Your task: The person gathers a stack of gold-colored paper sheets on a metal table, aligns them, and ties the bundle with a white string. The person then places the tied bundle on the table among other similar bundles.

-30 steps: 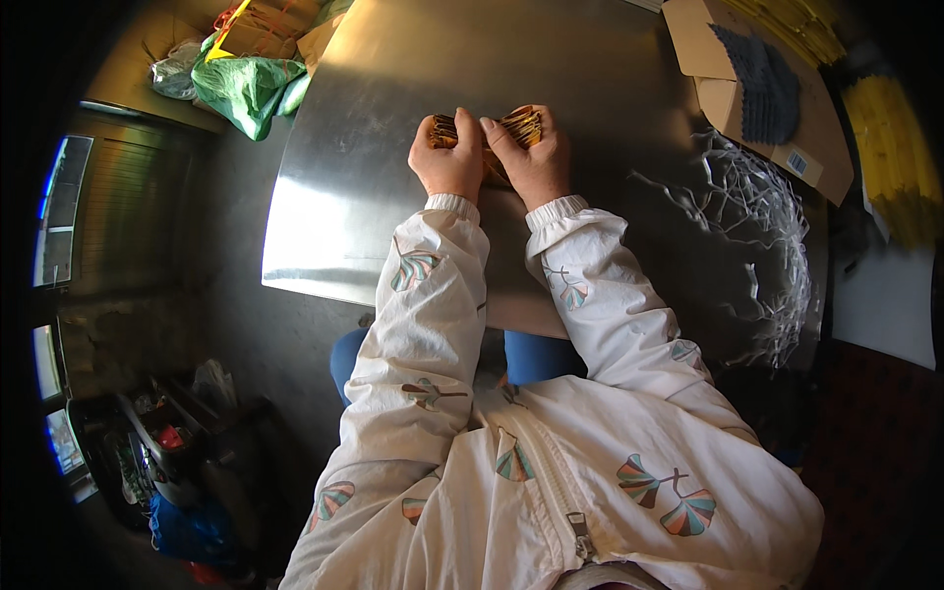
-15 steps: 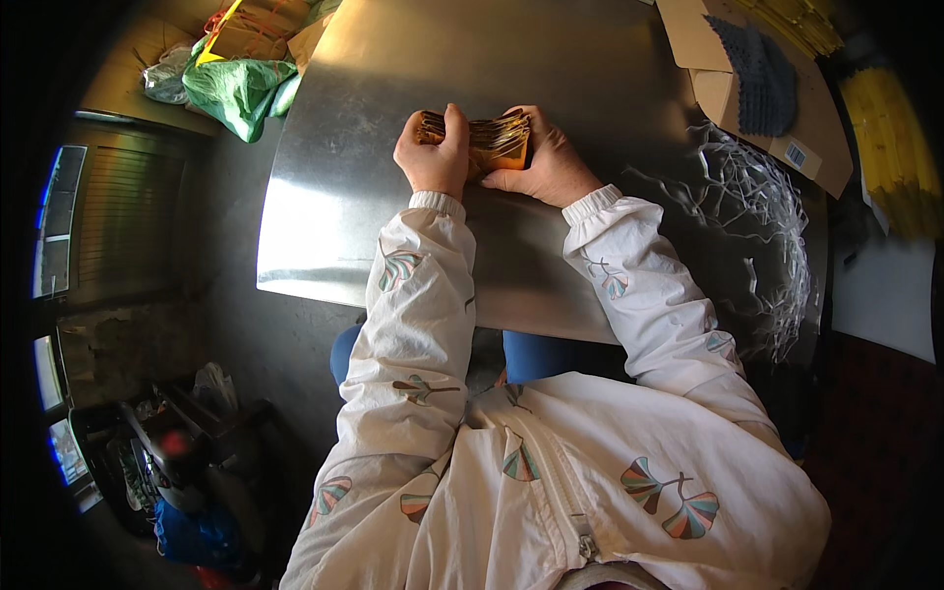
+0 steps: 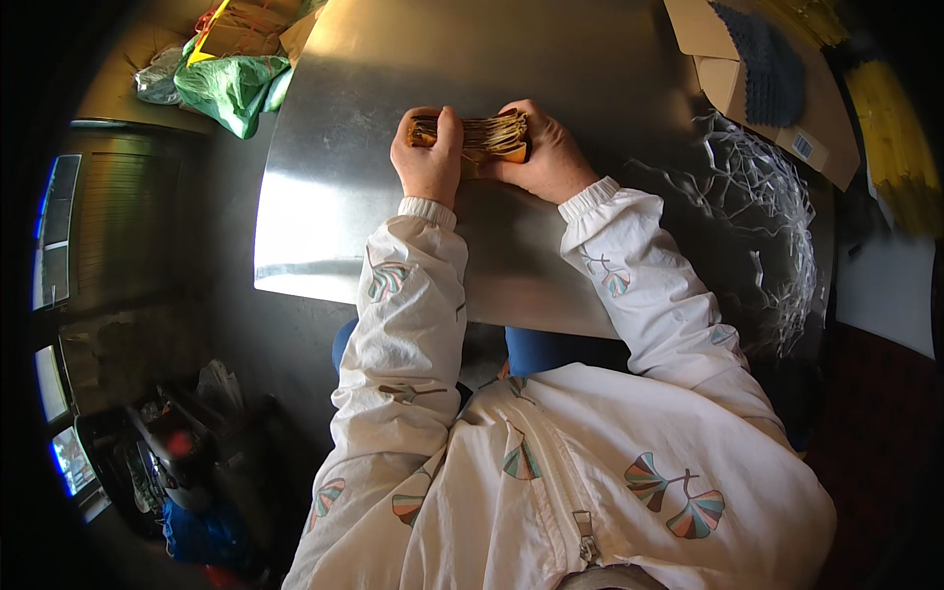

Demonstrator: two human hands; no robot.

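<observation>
Between my two hands, over the metal table [image 3: 551, 251], is a thick stack of thin yellow-orange sheets [image 3: 484, 136]. Its layered edges face up, and what the sheets are exactly cannot be made out. My left hand [image 3: 429, 157] is wrapped round the left end, thumb over the top edges. Round the right end closes my right hand [image 3: 549, 149], its fingers partly hidden behind the stack. Both forearms come up in white patterned sleeves.
Tangled clear-white plastic strips [image 3: 777, 216] lie on the table's right side. Beyond them stands a cardboard box [image 3: 728, 84] with a dark blue cloth [image 3: 757, 69] on it; yellow bundles [image 3: 890, 128] are at the far right. A green plastic bag [image 3: 228, 90] sits at the far left.
The stack is now held more level and stretches wider between my hands, with more of its layered edges showing. My left hand has shifted slightly left.
</observation>
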